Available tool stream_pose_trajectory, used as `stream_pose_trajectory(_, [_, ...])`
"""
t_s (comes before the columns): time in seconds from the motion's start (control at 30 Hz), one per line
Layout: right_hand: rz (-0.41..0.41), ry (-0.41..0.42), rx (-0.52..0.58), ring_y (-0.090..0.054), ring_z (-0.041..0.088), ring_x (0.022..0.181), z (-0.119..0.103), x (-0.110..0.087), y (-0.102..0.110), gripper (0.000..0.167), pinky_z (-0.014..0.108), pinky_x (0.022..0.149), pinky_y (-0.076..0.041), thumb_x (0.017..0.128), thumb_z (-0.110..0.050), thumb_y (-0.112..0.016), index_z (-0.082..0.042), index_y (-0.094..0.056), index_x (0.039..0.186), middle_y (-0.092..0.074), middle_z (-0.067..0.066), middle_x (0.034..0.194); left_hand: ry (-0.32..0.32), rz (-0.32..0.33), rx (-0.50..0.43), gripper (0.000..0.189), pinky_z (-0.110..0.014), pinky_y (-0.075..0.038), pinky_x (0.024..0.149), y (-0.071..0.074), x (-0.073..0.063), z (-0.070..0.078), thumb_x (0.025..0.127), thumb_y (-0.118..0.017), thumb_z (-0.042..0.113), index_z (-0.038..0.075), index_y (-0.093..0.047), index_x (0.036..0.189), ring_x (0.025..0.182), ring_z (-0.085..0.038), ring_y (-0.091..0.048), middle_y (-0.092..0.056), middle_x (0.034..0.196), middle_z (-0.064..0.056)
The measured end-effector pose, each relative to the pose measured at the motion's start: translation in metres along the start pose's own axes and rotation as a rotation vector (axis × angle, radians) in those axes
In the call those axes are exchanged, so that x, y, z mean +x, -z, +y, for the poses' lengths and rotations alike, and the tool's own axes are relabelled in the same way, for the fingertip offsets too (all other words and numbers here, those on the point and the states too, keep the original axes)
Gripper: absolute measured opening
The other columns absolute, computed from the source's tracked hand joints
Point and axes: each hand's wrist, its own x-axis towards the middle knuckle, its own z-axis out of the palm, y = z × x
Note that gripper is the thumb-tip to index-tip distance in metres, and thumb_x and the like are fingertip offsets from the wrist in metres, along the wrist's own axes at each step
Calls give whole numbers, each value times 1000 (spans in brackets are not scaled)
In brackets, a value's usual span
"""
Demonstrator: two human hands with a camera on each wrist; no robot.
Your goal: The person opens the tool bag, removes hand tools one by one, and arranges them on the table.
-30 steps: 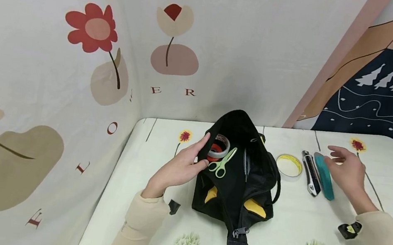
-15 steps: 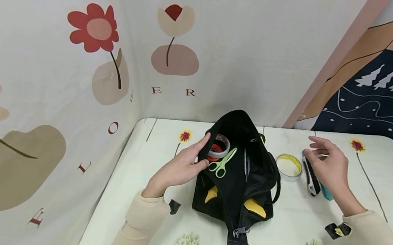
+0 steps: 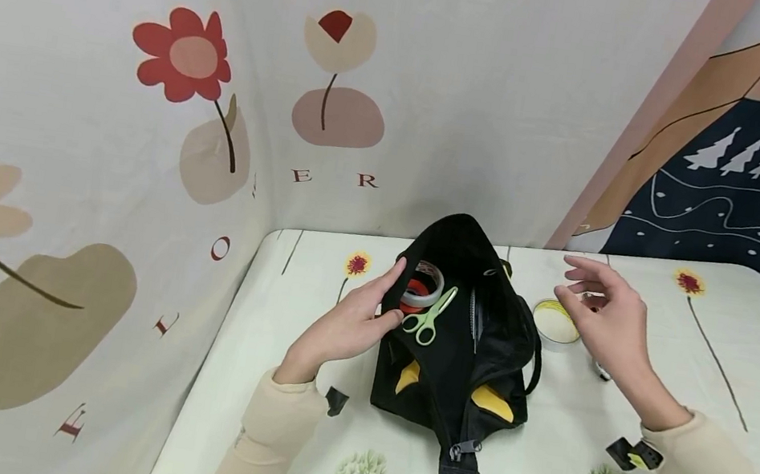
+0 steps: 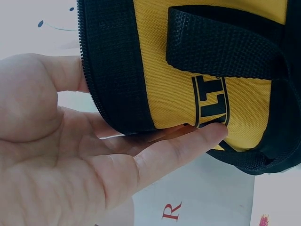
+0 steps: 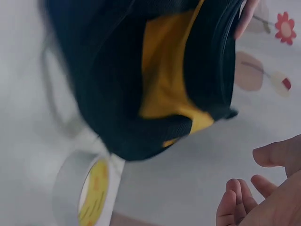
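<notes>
A black and yellow zippered tool bag stands on the table with its mouth spread open. My left hand holds its left edge, thumb at the inner side and fingers along the yellow outside. Inside lie green-handled scissors and grey and red tape rolls. My right hand, fingers bent and apart with nothing between them, hovers right of the bag. Near its thumb is a tape roll with a yellow inner ring, seen larger as a tape roll in the right wrist view.
The utility knife shows only its end below my right hand, which hides the teal-handled cutter beside it. A flower-print cloth covers the table. Printed fabric walls rise at the back and left.
My right hand has moved left from beside the teal cutter, passing over the utility knife toward the tape roll. My left hand and the bag have stayed put.
</notes>
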Motion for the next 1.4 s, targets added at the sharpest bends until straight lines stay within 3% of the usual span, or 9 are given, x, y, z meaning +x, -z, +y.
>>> stream_pose_trajectory(0.27, [13, 60, 182, -63, -8, 95, -29, -2, -23, 47, 6, 81, -50, 96, 7, -82, 0, -73, 141, -75, 20, 116, 5, -4, 6, 80, -54, -22, 136, 1, -1, 0, 111, -56, 12, 10, -12, 179, 171, -28, -16, -16, 185, -10])
stream_pose_trajectory(0.43, [-20, 96, 270, -66, 0, 97, -44, -1, -37, 47, 9, 82, -53, 94, 9, -83, 0, -74, 139, -73, 14, 114, 4, 0, 7, 81, -55, -22, 136, 1, -1, 1, 111, -56, 13, 11, -12, 179, 171, -28, -16, -15, 185, -10])
stream_pose_trajectory(0.67, [-94, 143, 338, -69, 12, 101, -58, 3, -56, 48, 13, 85, -55, 94, 11, -81, 2, -72, 140, -74, 20, 115, 3, 2, 9, 81, -55, -22, 136, 2, -2, 1, 111, -55, 13, 12, -12, 179, 171, -28, -15, -14, 185, -11])
stream_pose_trajectory(0.97, [-144, 97, 394, -69, 16, 102, -68, 16, -73, 49, 16, 88, -56, 96, 9, -80, 3, -69, 143, -73, 22, 118, 9, 5, 2, 81, -55, -23, 135, 1, -2, 2, 111, -56, 13, 12, -12, 179, 170, -28, -17, -15, 185, -11])
stream_pose_trajectory(1.4, [-275, 14, 403, -70, 38, 114, -71, 42, -95, 35, 19, 91, -55, 99, 0, -81, 3, -70, 133, -70, 26, 128, 12, 22, -49, 80, -57, -26, 134, 0, -1, 2, 111, -56, 11, 13, -14, 179, 167, -30, -28, -25, 182, -14])
